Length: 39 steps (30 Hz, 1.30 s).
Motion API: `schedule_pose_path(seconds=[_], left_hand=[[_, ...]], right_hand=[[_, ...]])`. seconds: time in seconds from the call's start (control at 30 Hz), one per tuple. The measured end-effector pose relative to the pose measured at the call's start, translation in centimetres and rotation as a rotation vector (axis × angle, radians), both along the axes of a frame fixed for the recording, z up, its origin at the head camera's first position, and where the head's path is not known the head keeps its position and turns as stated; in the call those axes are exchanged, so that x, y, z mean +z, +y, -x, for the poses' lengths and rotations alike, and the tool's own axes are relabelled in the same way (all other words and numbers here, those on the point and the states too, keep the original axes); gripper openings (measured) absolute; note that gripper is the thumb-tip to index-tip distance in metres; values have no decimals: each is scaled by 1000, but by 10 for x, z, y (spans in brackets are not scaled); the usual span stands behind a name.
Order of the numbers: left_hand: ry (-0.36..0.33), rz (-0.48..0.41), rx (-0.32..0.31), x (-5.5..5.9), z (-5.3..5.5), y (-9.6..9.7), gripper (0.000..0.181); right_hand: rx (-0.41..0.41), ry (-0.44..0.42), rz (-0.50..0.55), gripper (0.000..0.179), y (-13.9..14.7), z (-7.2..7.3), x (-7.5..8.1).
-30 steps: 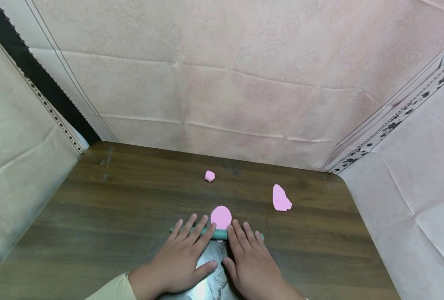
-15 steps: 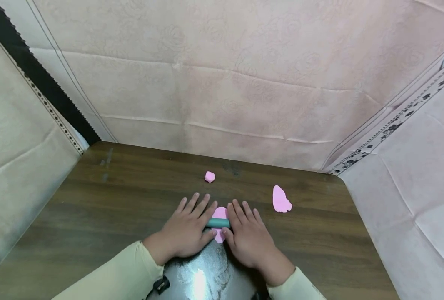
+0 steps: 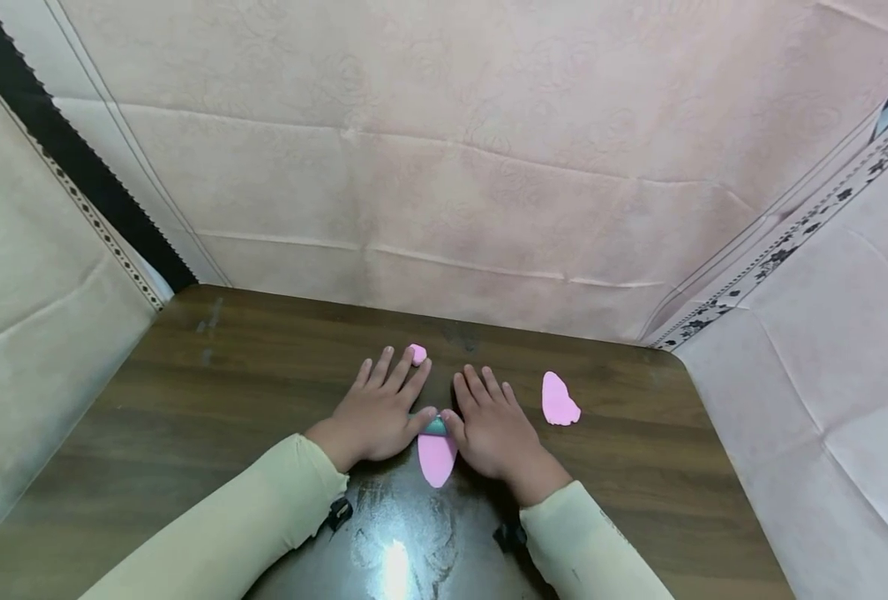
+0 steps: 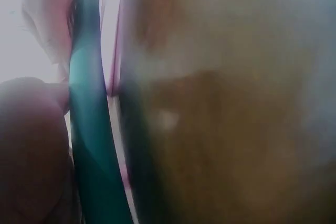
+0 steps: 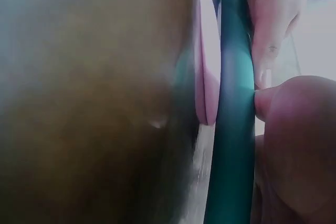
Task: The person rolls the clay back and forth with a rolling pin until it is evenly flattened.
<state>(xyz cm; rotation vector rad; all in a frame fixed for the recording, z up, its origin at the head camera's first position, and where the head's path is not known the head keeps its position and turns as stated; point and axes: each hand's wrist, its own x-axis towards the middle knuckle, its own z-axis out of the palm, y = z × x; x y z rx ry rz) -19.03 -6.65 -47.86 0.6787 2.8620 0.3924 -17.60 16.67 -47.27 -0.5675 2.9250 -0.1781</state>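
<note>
A green rolling pin (image 3: 435,427) lies crosswise on a flat pink piece of modelling dough (image 3: 436,460), whose near end shows as a tapered tongue. My left hand (image 3: 380,408) rests on the pin's left part, fingers straight and spread. On its right part lies my right hand (image 3: 496,429), likewise straight-fingered; both palms hide the pin's ends. The thumbs reach towards each other over the pin's middle. In the right wrist view, the dough (image 5: 208,56) appears as a thin slab beside the pin (image 5: 233,103). The left wrist view shows the pin (image 4: 92,103) against the hand.
A small pink lump (image 3: 418,355) lies by my left fingertips, partly covered by them. Further right is a flat, irregular pink piece (image 3: 560,400). The brown wooden table (image 3: 264,350) is bounded by pale cloth (image 3: 444,208) at the back and sides.
Both hands have pushed forward, away from me, rolling the pin over the dough to its far part. More dough now shows on the near side. The left fingertips have reached the small lump.
</note>
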Motion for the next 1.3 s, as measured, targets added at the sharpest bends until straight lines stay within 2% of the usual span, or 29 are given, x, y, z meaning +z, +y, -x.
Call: schedule_pose_path(seconds=[0.2, 0.33, 0.47, 0.53, 0.6, 0.7, 0.77, 0.83, 0.93, 1.07, 1.3], left_hand=[[10, 21, 36, 0, 15, 6, 79], [14, 26, 61, 4, 23, 9, 79], [50, 34, 64, 7, 29, 12, 79], [85, 10, 57, 9, 31, 14, 78], [129, -43, 25, 12, 31, 16, 71], [171, -147, -77, 19, 26, 16, 46], [175, -177, -150, 21, 21, 15, 29], [164, -180, -193, 21, 16, 13, 20], [173, -167, -205, 17, 10, 9, 20], [222, -187, -207, 9, 6, 6, 24], [327, -228, -217, -3, 11, 7, 26]], right_hand=[[-34, -33, -1, 76, -3, 16, -2], [-44, -22, 4, 75, -3, 25, -3], [-58, -29, -2, 75, -4, 34, -1], [-66, -40, -6, 75, -5, 38, 0], [-71, -49, -8, 75, -5, 42, 0], [-78, -60, -6, 74, -5, 46, 1], [-84, -63, -9, 73, -4, 47, 1], [-86, -62, -6, 71, -4, 48, 1], [-74, -45, -1, 66, -3, 48, 1], [-36, 11, 32, 59, 0, 42, 2], [103, 167, 186, 41, 10, 13, 15]])
